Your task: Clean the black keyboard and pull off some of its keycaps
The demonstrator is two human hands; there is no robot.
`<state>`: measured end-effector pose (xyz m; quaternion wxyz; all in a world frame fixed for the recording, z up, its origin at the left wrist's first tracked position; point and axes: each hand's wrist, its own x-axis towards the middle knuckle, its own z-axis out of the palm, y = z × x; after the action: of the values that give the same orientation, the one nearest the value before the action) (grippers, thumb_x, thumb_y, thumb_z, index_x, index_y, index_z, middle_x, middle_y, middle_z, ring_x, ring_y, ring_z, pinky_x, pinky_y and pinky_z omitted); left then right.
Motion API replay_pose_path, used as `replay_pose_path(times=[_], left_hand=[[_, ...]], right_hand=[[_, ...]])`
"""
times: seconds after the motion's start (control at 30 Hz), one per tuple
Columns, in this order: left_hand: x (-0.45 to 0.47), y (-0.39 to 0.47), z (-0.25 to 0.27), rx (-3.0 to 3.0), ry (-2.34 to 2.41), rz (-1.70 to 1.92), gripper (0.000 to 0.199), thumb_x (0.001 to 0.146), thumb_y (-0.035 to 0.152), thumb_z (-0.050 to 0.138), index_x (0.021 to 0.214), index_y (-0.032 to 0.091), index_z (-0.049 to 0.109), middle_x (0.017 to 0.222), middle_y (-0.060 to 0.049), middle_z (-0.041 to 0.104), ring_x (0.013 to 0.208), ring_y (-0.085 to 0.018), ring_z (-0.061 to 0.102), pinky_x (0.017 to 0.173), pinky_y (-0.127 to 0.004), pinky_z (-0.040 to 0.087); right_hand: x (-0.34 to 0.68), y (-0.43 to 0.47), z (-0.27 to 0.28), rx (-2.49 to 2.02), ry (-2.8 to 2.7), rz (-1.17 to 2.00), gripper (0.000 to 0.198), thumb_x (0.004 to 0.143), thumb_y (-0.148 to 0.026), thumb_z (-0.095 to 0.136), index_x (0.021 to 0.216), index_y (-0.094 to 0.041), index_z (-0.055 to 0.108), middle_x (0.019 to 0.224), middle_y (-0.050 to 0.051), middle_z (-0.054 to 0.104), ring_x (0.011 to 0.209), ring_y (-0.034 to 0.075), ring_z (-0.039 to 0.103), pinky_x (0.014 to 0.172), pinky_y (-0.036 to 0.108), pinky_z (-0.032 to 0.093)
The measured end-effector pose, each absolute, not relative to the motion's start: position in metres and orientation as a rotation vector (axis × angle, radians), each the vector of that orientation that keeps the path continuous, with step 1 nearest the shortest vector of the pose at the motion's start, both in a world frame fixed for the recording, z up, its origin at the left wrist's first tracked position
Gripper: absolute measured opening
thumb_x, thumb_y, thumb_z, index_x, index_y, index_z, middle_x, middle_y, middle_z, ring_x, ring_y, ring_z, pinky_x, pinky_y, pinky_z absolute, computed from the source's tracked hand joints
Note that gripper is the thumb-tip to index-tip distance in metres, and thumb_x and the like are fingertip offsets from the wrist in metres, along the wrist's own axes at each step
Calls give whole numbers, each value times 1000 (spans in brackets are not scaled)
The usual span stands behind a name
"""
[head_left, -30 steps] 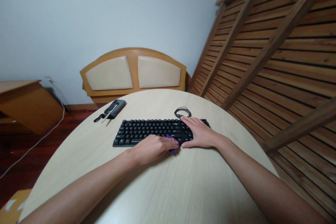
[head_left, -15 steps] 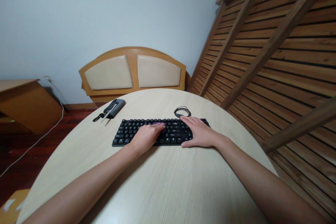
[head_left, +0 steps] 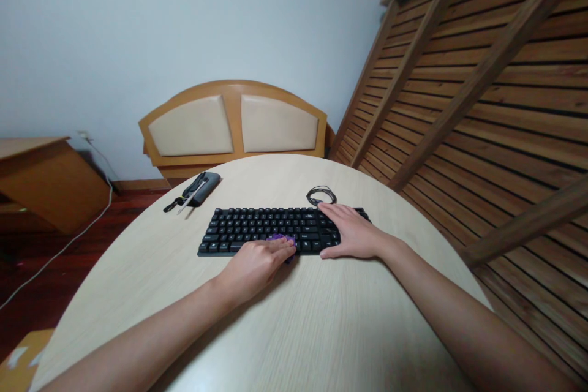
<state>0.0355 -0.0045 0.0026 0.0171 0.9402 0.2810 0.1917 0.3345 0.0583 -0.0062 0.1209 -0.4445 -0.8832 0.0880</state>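
Observation:
A black keyboard (head_left: 257,226) lies flat on the round pale wooden table (head_left: 294,331). My left hand (head_left: 257,263) is closed over a crumpled purple cloth (head_left: 280,237), pressed against the keyboard's front edge right of the space bar; the fingers cover most of the cloth. At the keyboard's right end, my right hand (head_left: 351,233) grips across it, thumb at the front edge and fingers reaching to the back edge. That hand hides part of the number keys. Behind it sits a coiled black cable (head_left: 321,195).
A dark grey case or pouch (head_left: 205,188) with a cord and a thin metal tool (head_left: 187,202) lies at the table's back left. Beyond the table stands a padded wooden headboard (head_left: 234,122). A slatted wooden frame (head_left: 459,98) leans on the right.
My left hand has drawn the purple cloth toward me, from the middle key rows to the keyboard's front edge. My right hand keeps its hold on the right end.

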Motion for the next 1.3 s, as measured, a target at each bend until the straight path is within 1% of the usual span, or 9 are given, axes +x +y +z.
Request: replay_pose_path(times=[0.3,0.47,0.6,0.7,0.83,0.93,1.03,1.13,1.3], left_hand=[[25,-14,4,2733,739,544,46,92,3,49,131,22,64,118,-6,75,103,-20,73,92,-33,60],[30,-22,4,2379,895,882,33,98,14,51,125,22,68,121,-7,73,109,-21,70,96,-38,57],[40,-22,7,2067,979,1116,23,99,23,54,110,23,74,103,-7,74,97,-21,68,88,-39,57],[45,-22,4,1961,979,1189,19,97,24,57,105,22,74,99,-6,73,93,-20,66,84,-37,56],[47,-21,-2,1896,991,1217,16,97,26,57,100,21,71,97,-5,73,88,-19,67,81,-35,57],[41,-15,-7,2042,1064,1188,21,97,27,57,116,21,65,111,-8,71,102,-21,67,91,-40,56],[32,-6,-10,2435,1159,1039,40,94,26,61,134,20,56,140,-12,58,131,-27,52,111,-51,43],[26,1,-14,2678,1295,840,49,94,30,63,141,20,53,155,-13,45,145,-33,36,117,-57,34],[28,1,-17,2772,1404,683,49,96,36,60,143,22,55,158,-12,41,148,-35,33,117,-59,32]], right_hand=[[336,58,-8,-1302,-2568,257,123,63,-81,71,161,-22,25,162,15,33,145,41,32,118,60,27],[332,55,0,-1249,-2602,220,118,64,-81,71,158,-21,32,163,16,30,149,41,26,121,61,17],[311,42,14,-1025,-2565,223,86,75,-70,72,147,-28,50,154,11,48,145,37,34,121,62,16],[286,23,22,-895,-2484,374,70,77,-61,75,137,-29,58,137,8,63,130,32,52,117,58,27],[262,5,25,-924,-2279,621,19,87,-39,70,100,-26,70,99,3,74,97,23,66,95,44,49],[262,8,26,-997,-2045,776,10,88,-33,64,90,-23,64,89,1,71,85,21,66,80,37,52],[278,25,25,-1055,-1767,759,18,88,-39,62,95,-23,59,92,3,71,84,22,67,77,37,54],[302,44,24,-1183,-1668,459,23,88,-43,62,99,-23,63,95,6,72,87,25,67,80,42,54],[323,60,14,-1281,-1905,-1,24,94,-37,54,103,-23,71,100,9,68,94,29,66,88,46,53]])
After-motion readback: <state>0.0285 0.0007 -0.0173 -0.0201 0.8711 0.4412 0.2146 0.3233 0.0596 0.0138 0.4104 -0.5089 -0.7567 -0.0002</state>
